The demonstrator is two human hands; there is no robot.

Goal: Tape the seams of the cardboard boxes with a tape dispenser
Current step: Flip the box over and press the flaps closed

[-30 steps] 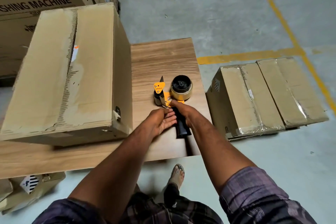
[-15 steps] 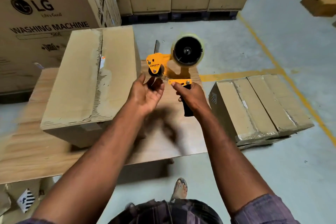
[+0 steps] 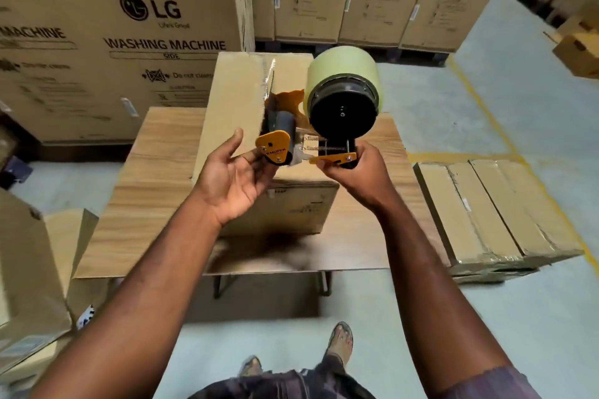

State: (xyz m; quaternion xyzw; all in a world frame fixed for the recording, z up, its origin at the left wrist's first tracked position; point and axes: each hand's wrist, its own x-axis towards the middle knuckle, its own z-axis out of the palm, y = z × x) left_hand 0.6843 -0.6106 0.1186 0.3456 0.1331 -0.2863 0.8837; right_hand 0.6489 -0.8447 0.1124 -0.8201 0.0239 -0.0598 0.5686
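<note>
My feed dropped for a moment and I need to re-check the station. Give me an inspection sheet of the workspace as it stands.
Surface: wooden table, bare wood showing left of the box.
Job's things: cardboard box on the table; tape dispenser held in the air in front of it, with a tape roll loaded.
Clutter: loose cartons on the floor left of the table.
Hands: right hand grips the dispenser handle; left hand has an open palm, fingertips at the roller end.
Cables: nothing seen.
Surroundings: two taped flat boxes on the floor to the right; washing machine cartons behind; yellow floor line.
</note>
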